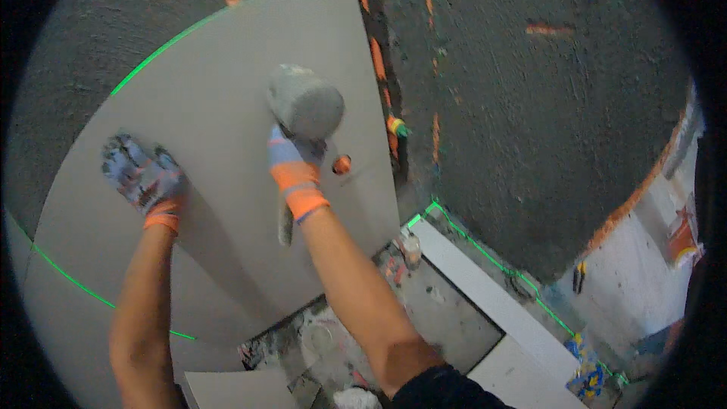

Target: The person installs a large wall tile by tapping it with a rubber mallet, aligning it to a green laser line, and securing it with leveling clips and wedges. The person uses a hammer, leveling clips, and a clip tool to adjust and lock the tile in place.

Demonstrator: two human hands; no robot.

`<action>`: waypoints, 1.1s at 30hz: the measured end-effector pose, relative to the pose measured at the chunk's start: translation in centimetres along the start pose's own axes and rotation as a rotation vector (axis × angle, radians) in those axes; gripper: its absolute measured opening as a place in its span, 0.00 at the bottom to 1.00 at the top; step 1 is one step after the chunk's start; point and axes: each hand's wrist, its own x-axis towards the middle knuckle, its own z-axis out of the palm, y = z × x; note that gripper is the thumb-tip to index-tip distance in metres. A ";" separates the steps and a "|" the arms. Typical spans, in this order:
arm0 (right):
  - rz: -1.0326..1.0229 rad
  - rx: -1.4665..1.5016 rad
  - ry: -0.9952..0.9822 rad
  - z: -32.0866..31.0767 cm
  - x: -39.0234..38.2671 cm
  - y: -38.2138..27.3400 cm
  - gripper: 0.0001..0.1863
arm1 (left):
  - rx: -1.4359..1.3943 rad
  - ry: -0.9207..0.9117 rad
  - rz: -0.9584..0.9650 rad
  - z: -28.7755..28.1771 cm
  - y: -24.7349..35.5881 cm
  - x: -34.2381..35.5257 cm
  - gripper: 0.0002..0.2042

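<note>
A large light grey tile point(227, 68) stands against the wall, with a small round hole point(342, 165) showing orange inside. My left hand point(142, 173), in a grey and orange work glove, lies flat on the tile with its fingers stretched out. My right hand point(294, 157), gloved the same way, is closed round the handle of a rubber mallet point(307, 106). The mallet's thick grey head is up in front of the tile's upper middle, right of my left hand. Whether the head touches the tile, I cannot tell.
Dark grey rough plaster point(515, 106) covers the wall to the right, where orange conduit point(377, 57) runs in a groove beside the tile. Green laser lines point(163, 49) cross the scene. Below are a white ledge point(485, 288), a plastic cup point(410, 250) and blue and yellow clips point(585, 367).
</note>
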 end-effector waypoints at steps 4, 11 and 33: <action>-0.009 0.145 0.029 0.0 -0.4 -0.9 0.09 | -0.036 0.032 0.070 -0.6 1.4 0.3 0.26; 0.088 -0.142 -0.215 -1.5 -1.4 -2.3 0.11 | -0.195 0.005 0.335 -1.4 6.1 -2.5 0.29; -0.517 -1.832 -0.069 -0.2 -6.1 6.2 0.14 | -0.058 0.063 0.355 -1.2 6.1 -2.3 0.26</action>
